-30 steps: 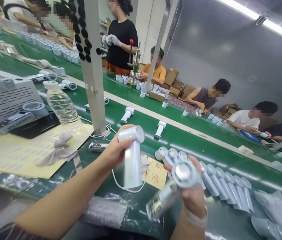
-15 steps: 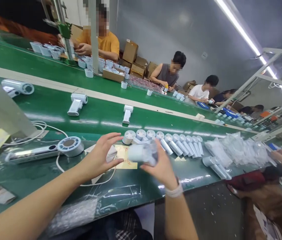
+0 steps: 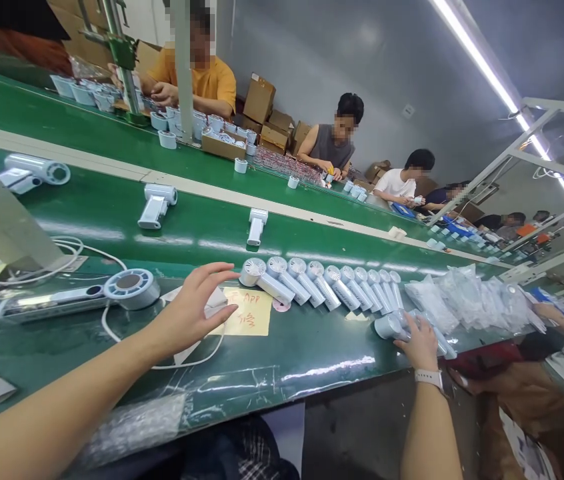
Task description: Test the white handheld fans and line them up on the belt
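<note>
My left hand (image 3: 199,310) hovers above the bench with its fingers apart and nothing in it, beside a yellow note (image 3: 248,320) with red writing. At the right, my right hand (image 3: 421,341) has its fingers round a light-blue handheld fan (image 3: 388,327) that lies among others near the bench's front edge. Between the hands, several similar fans (image 3: 289,277) lie slanted in a row. Left of my left hand rests another fan (image 3: 132,288) with its round head facing up and a white cable (image 3: 107,323) near it.
Bagged items (image 3: 467,300) are heaped at the right, near another person's hand (image 3: 552,313). Three fans (image 3: 258,227) stand spaced along the green belt (image 3: 202,230). A white post (image 3: 7,213) rises at left. People sit across the line.
My right hand has moved right from beside the note to the fans near the front edge. The blurred item it held is no longer there. My left hand stays open, slightly shifted.
</note>
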{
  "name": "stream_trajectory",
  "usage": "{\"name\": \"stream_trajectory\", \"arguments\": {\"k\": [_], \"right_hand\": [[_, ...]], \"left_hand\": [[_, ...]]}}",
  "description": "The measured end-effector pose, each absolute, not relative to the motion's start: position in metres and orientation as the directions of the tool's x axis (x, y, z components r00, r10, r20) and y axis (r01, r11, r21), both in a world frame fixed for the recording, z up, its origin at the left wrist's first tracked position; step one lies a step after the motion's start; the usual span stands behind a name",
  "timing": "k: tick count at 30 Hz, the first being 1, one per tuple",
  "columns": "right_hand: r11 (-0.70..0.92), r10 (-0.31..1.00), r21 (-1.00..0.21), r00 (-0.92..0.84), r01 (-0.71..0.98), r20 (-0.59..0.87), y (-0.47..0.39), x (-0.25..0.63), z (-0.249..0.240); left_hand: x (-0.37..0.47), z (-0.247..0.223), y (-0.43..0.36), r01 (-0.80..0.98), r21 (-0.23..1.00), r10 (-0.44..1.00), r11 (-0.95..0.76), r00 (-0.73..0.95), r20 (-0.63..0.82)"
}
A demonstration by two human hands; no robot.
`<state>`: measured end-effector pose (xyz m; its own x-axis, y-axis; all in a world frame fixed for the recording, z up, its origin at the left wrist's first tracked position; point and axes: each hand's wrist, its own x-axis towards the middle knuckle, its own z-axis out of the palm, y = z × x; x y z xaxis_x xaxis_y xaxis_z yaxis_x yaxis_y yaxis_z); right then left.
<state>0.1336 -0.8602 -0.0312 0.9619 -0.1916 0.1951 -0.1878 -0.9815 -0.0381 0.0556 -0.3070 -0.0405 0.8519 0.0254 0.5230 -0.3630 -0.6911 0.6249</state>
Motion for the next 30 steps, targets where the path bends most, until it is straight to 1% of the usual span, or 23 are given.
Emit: {"name": "stream_trajectory", "arguments": {"k": [4,7,10,12,16,20,22,23,25,26,27,28,30], "right_hand": [[-0.975,-0.221,-0.030,0.950,-0.220,0.221,-0.868,0.137,-0.037],[-0.974,-0.227,-0.025,0.950,-0.227,0.213,-0.872,0.135,-0.039],[-0.964,-0.262,-0.013,0.941,-0.265,0.216,-0.873,0.130,-0.041],[-0.957,-0.283,0.006,0.934,-0.291,0.217,-0.873,0.129,-0.041],[-0.955,-0.269,0.068,0.941,-0.288,0.203,-0.871,0.131,-0.037],[-0.939,-0.292,0.121,0.934,-0.321,0.208,-0.869,0.130,-0.028],[-0.932,-0.301,0.130,0.923,-0.338,0.241,-0.860,0.130,-0.020],[-0.932,-0.298,0.121,0.912,-0.342,0.284,-0.850,0.132,-0.014],[-0.955,-0.243,0.065,0.889,-0.289,0.387,-0.816,0.144,-0.002],[-0.974,-0.194,0.023,0.883,-0.225,0.427,-0.789,0.153,0.004],[-0.994,-0.106,-0.011,0.901,-0.111,0.420,-0.757,0.165,0.010],[-0.999,-0.001,-0.033,0.930,0.013,0.368,-0.721,0.178,0.014],[-0.967,0.244,-0.034,0.956,0.253,0.165,-0.639,0.204,0.019]], "left_hand": [[0.060,-0.045,-0.299,-0.373,0.596,-0.030,-0.711,0.863,0.505],[0.062,-0.049,-0.298,-0.389,0.594,-0.034,-0.704,0.854,0.520],[0.063,-0.052,-0.300,-0.413,0.586,-0.055,-0.697,0.846,0.531],[0.062,-0.051,-0.302,-0.407,0.587,-0.060,-0.700,0.853,0.519],[0.060,-0.045,-0.304,-0.392,0.611,-0.066,-0.688,0.872,0.484],[0.059,-0.043,-0.304,-0.399,0.606,-0.126,-0.688,0.888,0.442],[0.061,-0.045,-0.305,-0.393,0.598,-0.132,-0.699,0.892,0.432],[0.061,-0.046,-0.306,-0.389,0.593,-0.130,-0.705,0.893,0.432],[0.062,-0.047,-0.308,-0.400,0.575,-0.142,-0.714,0.886,0.441],[0.062,-0.046,-0.309,-0.416,0.560,-0.164,-0.717,0.880,0.445],[0.061,-0.045,-0.310,-0.437,0.542,-0.190,-0.718,0.872,0.451],[0.061,-0.043,-0.310,-0.459,0.522,-0.212,-0.719,0.860,0.463],[0.062,-0.040,-0.311,-0.492,0.478,-0.236,-0.728,0.834,0.499]]}}
